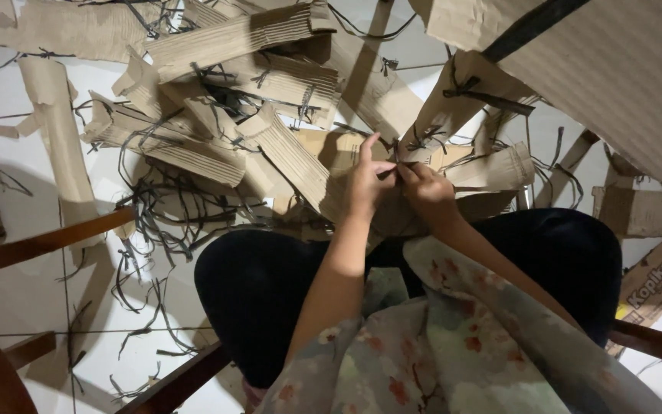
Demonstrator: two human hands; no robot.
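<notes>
Cardboard strip (423,157), brown and corrugated with black string tied on, sits dead centre above the knees, amid a cardboard pile (224,115) spreading to eleven o'clock; left hand (367,184) and right hand (425,188) pinch a black string (389,172) between closed fingertips, touching each other

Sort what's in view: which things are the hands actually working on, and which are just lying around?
In hand:
- left hand and right hand, pinching together at a black strap
- cardboard piece under the fingers

Lying about:
- cardboard pile on the tiled floor
- loose black straps
- printed carton
- wooden chair frame
</notes>
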